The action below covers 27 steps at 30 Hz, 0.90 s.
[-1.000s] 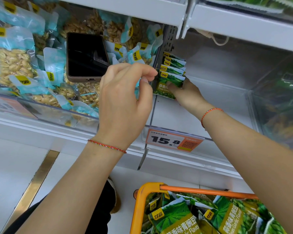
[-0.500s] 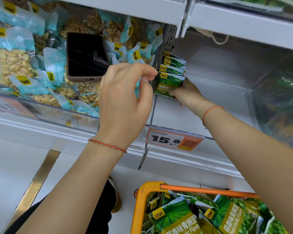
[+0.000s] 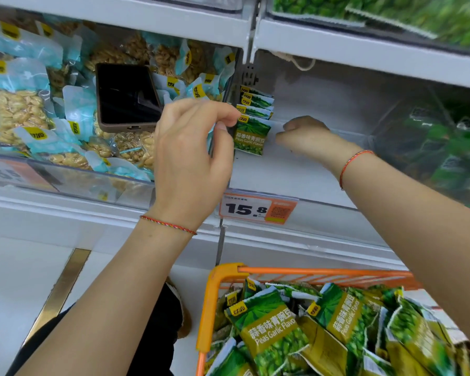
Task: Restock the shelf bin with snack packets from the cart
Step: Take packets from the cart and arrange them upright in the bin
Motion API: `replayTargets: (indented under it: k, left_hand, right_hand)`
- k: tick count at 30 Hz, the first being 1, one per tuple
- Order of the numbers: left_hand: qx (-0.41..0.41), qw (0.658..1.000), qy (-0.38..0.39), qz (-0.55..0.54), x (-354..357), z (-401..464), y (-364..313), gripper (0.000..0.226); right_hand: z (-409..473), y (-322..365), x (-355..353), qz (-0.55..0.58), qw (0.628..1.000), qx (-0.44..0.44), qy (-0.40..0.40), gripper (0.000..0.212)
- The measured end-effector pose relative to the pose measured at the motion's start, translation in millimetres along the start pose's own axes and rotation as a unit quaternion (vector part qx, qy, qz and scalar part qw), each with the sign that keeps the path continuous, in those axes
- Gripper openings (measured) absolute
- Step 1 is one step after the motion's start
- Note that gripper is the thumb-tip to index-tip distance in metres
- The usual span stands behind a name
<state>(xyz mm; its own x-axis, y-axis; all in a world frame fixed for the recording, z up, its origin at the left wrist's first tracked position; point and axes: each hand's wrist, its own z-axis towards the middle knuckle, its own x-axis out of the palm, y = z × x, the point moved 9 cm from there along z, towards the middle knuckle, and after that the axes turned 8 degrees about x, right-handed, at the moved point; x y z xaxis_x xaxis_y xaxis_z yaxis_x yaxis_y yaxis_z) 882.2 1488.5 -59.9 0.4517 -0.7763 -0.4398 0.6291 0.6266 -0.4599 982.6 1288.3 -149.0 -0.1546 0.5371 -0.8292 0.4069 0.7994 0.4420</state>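
Several green garlic-pea packets (image 3: 251, 134) stand upright in a row at the left end of the clear shelf bin (image 3: 296, 175). My left hand (image 3: 190, 147) reaches in from the left, and its thumb and forefinger pinch the top left corner of the front packet. My right hand (image 3: 307, 137) is inside the bin just to the right of the row. Its fingers are curled, it holds nothing, and a small gap separates it from the packets. Below, the orange cart (image 3: 209, 308) holds a heap of the same green packets (image 3: 272, 332).
A dark phone (image 3: 125, 96) lies on the peanut packets (image 3: 17, 112) in the bin to the left. An orange price tag (image 3: 255, 208) reading 15.8 hangs on the bin's front. Another bin of green packets (image 3: 451, 158) is on the right. A shelf edge (image 3: 364, 50) runs overhead.
My right hand has let go of the front green packet and drawn off to the right. The packet now stands upright in the row. My left hand has stayed at its corner.
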Motion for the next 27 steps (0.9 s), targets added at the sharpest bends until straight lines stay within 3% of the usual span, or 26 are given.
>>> replayTargets:
  k: [5, 8, 11, 13, 15, 18, 21, 24, 27]
  left_hand:
    - [0.046, 0.996, 0.07, -0.012, -6.5, -13.4, -53.6, 0.02]
    - [0.001, 0.985, 0.149, -0.092, -6.8, -22.0, -81.2, 0.019]
    - [-0.021, 0.925, 0.342, -0.161, 7.6, -54.1, -117.4, 0.014]
    - [0.022, 0.864, 0.499, -0.061, 18.7, -91.1, -130.2, 0.02]
    - [0.063, 0.812, 0.577, 0.053, 23.0, -121.3, -131.1, 0.039]
    - [0.035, 0.788, 0.602, 0.126, 26.6, -151.7, -121.7, 0.058]
    - [-0.005, 0.775, 0.611, 0.16, 28.2, -171.8, -110.7, 0.07]
    - [-0.024, 0.785, 0.593, 0.176, 27.9, -169.4, -105.6, 0.072]
    - [-0.028, 0.818, 0.542, 0.189, 26.5, -155.7, -103.6, 0.059]
  right_hand:
    - [-87.6, -8.3, -35.2, -0.11, 0.99, -0.092, 0.0, 0.043]
    - [-142.4, -16.7, -61.3, -0.094, 0.987, -0.125, -0.022, 0.052]
    - [-189.6, -41.9, -71.4, -0.08, 0.991, -0.103, 0.0, 0.045]
    - [-219.2, -66.7, -47.5, -0.143, 0.984, -0.087, 0.062, 0.04]
    - [-242.2, -88.8, -9.1, -0.184, 0.971, -0.087, 0.126, 0.042]
    - [-256.9, -109.1, 38.9, -0.182, 0.967, -0.081, 0.156, 0.05]
    - [-259.5, -110.8, 60.2, -0.204, 0.966, -0.098, 0.128, 0.058]
    - [-260.3, -107.4, 67.9, -0.214, 0.965, -0.106, 0.109, 0.064]
    - [-258.0, -102.8, 71.5, -0.192, 0.972, -0.105, 0.087, 0.066]
